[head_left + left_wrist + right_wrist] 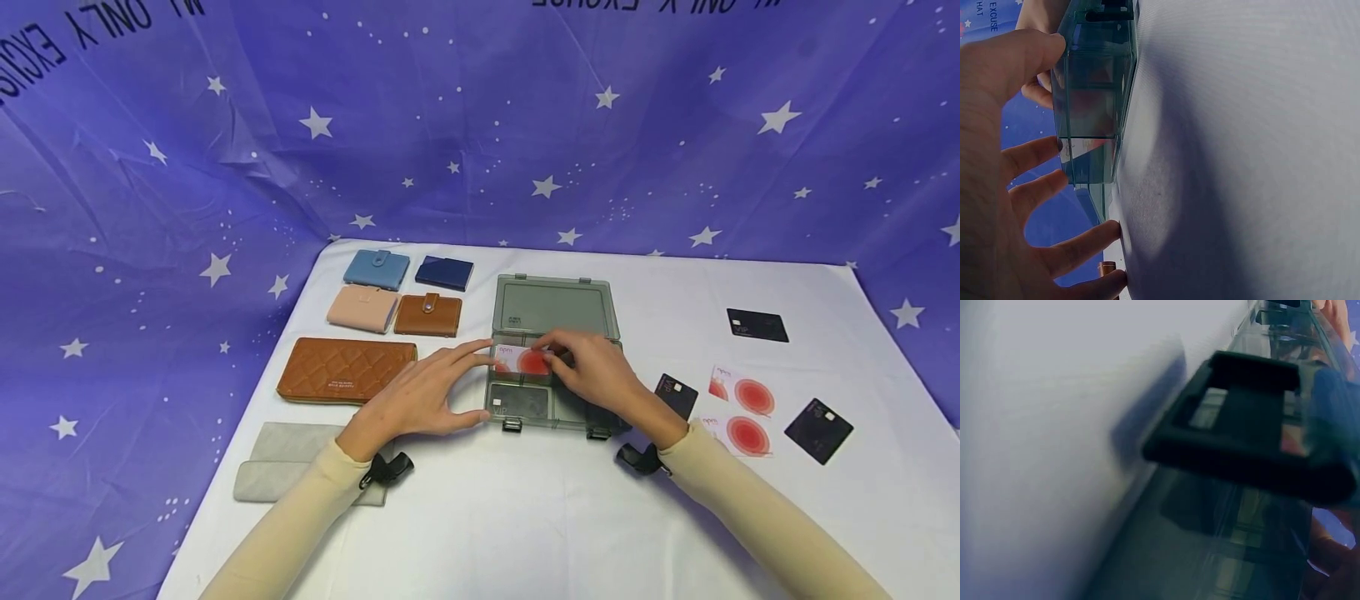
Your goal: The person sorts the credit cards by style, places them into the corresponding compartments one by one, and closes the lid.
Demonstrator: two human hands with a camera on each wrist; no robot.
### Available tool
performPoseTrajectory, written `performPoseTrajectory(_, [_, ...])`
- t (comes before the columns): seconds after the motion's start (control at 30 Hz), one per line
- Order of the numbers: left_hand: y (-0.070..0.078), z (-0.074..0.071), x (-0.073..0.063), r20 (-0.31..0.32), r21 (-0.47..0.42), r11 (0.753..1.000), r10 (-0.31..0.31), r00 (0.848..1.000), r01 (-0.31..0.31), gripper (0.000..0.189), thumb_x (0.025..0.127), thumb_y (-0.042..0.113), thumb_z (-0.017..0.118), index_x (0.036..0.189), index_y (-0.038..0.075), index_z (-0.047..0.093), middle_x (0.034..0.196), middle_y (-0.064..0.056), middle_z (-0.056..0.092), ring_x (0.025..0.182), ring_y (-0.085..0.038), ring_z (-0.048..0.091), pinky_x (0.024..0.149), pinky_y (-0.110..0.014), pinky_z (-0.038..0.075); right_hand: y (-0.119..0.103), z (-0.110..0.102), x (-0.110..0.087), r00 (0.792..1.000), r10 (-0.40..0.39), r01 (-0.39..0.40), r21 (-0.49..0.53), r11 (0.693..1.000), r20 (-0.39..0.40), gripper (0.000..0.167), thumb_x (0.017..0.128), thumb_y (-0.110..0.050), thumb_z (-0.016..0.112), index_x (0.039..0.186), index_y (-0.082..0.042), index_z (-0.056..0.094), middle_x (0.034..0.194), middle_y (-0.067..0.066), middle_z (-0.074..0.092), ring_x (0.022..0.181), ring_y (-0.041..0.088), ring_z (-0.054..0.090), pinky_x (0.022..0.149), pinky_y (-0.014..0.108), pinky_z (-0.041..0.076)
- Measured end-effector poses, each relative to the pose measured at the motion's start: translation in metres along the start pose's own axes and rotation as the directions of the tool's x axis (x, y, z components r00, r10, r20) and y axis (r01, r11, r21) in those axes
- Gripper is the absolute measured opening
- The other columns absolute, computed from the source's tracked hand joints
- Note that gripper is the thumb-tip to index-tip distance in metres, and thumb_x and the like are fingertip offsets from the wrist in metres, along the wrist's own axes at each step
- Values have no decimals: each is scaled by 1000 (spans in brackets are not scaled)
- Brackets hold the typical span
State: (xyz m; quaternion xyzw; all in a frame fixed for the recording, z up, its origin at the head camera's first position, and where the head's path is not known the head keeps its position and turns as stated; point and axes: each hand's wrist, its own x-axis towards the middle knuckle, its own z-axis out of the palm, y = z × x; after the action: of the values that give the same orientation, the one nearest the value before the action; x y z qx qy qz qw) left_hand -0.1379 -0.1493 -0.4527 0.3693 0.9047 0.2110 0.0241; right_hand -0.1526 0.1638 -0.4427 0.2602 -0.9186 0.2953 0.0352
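Five fingers of the left hand [423, 398] spread at the left edge of the open grey case [555, 305], while the right hand [594, 368], angled inward, pinches a red-and-white card [514, 359] at the case's rear left.

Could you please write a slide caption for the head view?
Right hand holding a card at an open box, left hand alongside.

Right grip [588, 367] covers part of box [555, 304], left sleeve [292, 529] hides some of grey case [270, 479], backdrop lettering [663, 5] cut at top edge, black piece [1229, 461] blurred, maybe a latch.
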Motion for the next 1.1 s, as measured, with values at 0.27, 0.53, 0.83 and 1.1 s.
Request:
performPoseTrajectory(0.27, [0,-1,0,7,3,1000,-3,1000,3,74,93,67,71,156,32,55,174,13,32,143,-25,54,104,-52,53,-4,0,-1,1000,-8,8,-156,988,3,24,103,-18,73,126,-21,80,119,6,74,72,14,61,59,34,49])
performPoseTrajectory(0.53, [1,-1,0,12,12,1000,-1,1000,1,75,93,67,71,156,30,55,174,13,32,145,-25,53,107,-52,51,-8,0,-2,1000,-12,16,-247,969,16,27,105,-27,72,129,-20,80,120,10,71,68,17,61,53,33,47])
performPoseTrajectory(0.83, [1,-2,0,0,12,1000,1,1000,-1,77,92,67,72,157,29,55,174,13,33,143,-26,55,103,-52,54,-11,0,-4,1000,-27,27,-264,964,3,26,106,-29,69,128,-18,80,117,5,77,87,25,75,57,41,56])
performPoseTrajectory(1.1, [2,-2,-1,2,-2,1000,-1,1000,1,77,93,66,72,157,27,55,174,11,34,144,-27,54,102,-54,54,-7,0,-7,999,0,8,-225,974,37,30,107,-33,68,131,-18,78,125,8,78,108,32,76,68,47,60])
